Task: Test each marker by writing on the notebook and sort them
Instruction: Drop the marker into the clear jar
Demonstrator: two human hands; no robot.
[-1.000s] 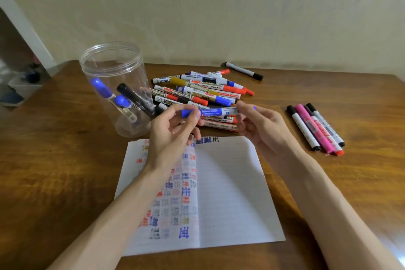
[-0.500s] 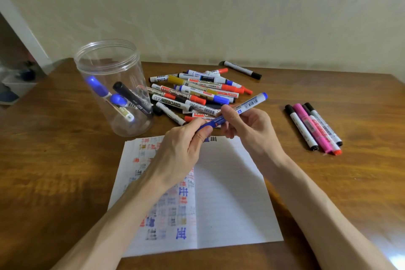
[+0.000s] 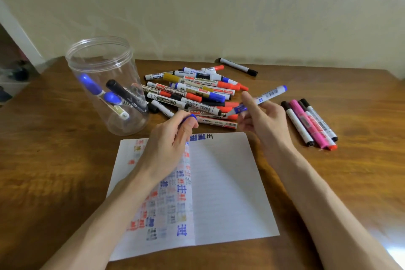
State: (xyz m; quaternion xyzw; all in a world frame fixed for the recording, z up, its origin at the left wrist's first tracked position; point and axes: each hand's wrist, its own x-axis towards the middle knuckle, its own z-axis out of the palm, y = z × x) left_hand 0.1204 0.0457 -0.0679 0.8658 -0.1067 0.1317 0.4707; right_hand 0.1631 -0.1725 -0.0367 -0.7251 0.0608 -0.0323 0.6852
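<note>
My right hand (image 3: 262, 119) holds an uncapped blue marker (image 3: 266, 96) above the table, its tip pointing left and down toward the pile. My left hand (image 3: 168, 144) pinches the marker's blue cap (image 3: 190, 117) between thumb and fingers, over the notebook's top edge. The open notebook (image 3: 221, 186) lies in front of me, its left page covered with coloured test marks and its right page almost blank. A pile of several markers (image 3: 192, 92) lies beyond the notebook.
A clear plastic jar (image 3: 103, 76) at the left holds three markers. A group of several black and pink markers (image 3: 311, 123) lies at the right. A lone black-capped marker (image 3: 237, 66) rests near the wall. The wooden table (image 3: 43, 160) ends at the wall behind.
My hands pulled apart: the cap came off the blue marker and stayed in my left hand, while my right hand lifted the marker to the right.
</note>
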